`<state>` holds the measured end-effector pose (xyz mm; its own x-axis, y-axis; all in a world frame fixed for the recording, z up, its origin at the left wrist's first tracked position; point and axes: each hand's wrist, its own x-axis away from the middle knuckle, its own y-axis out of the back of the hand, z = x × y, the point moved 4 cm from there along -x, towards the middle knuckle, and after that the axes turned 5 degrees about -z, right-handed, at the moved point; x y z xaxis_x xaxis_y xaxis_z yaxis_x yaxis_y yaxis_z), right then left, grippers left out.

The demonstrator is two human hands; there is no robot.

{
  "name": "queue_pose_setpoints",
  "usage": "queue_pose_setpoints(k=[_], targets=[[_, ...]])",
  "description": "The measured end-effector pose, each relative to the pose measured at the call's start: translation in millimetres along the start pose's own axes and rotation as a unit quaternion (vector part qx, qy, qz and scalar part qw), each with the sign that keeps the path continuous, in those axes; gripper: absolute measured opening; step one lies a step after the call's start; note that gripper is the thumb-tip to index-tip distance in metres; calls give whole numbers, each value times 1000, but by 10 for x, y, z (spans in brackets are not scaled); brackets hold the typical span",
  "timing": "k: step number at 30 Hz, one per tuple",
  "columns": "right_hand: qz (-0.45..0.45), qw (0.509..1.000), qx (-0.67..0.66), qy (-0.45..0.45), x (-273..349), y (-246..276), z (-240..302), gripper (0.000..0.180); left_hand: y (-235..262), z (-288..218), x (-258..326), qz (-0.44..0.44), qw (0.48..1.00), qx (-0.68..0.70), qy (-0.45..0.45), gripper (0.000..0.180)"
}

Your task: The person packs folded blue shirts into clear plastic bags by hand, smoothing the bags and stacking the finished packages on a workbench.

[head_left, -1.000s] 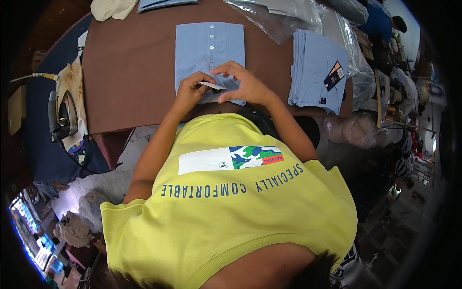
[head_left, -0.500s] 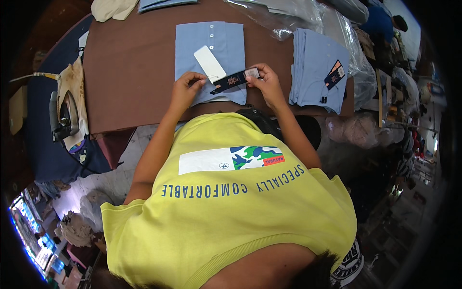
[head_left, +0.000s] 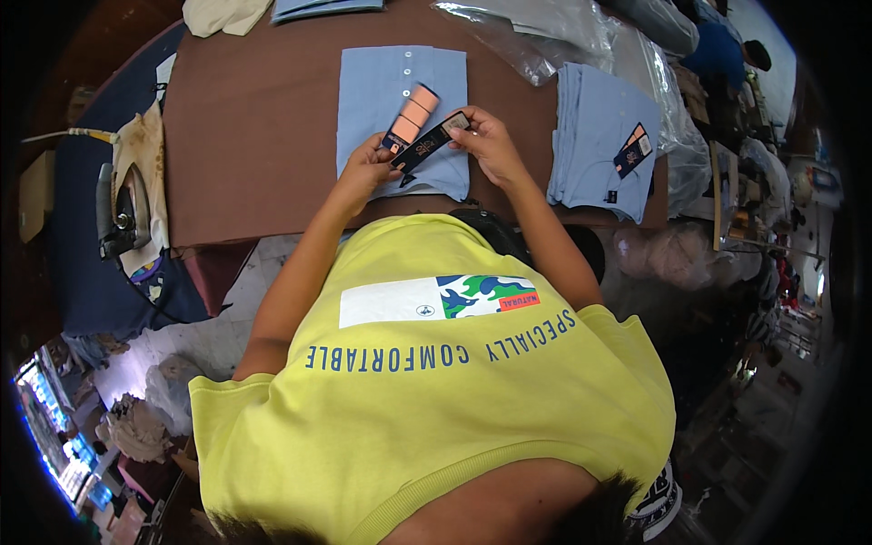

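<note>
On the brown table lies a folded light-blue shirt (head_left: 363,82) with a row of white buttons. Above its lower half I hold two hang tags. One is a dark tag (head_left: 427,145); its upper right end is pinched between the thumb and fingers of my right hand (head_left: 491,150). The other, a tag with peach blocks (head_left: 411,113), slants up from my left hand (head_left: 367,165). My left fingers are closed at the lower ends where the two tags meet. How they are joined is hidden there.
To the right is a stack of folded blue shirts (head_left: 590,127) with hang tags (head_left: 633,150) on top. Clear plastic bags (head_left: 668,109) lie behind it. An iron (head_left: 125,209) stands on a scorched cloth at the left. Far right, a person in blue (head_left: 713,53) is visible.
The pale tag has turned over: its blank white side showed before, its peach blocks show now. My left hand has moved right and closed on the tags' lower ends.
</note>
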<state>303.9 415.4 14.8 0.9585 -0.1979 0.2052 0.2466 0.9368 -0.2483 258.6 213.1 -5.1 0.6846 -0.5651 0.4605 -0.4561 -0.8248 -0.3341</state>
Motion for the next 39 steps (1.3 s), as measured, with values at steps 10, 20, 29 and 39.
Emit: queue_pose_setpoints(k=[10,20,29,39], targets=[[-38,998,2,-40,-328,-75,-33,28,-64,54,-129,35,999,-19,-1,38],[-160,792,507,300,-679,362,316,43,231,-406,163,-219,814,-484,-233,37],[-349,732,563,161,-1300,1638,495,19,277,-648,-74,-241,805,-427,-334,31],[-190,800,428,377,-878,621,794,12,-1092,-820,-1551,-47,995,4,-84,52]])
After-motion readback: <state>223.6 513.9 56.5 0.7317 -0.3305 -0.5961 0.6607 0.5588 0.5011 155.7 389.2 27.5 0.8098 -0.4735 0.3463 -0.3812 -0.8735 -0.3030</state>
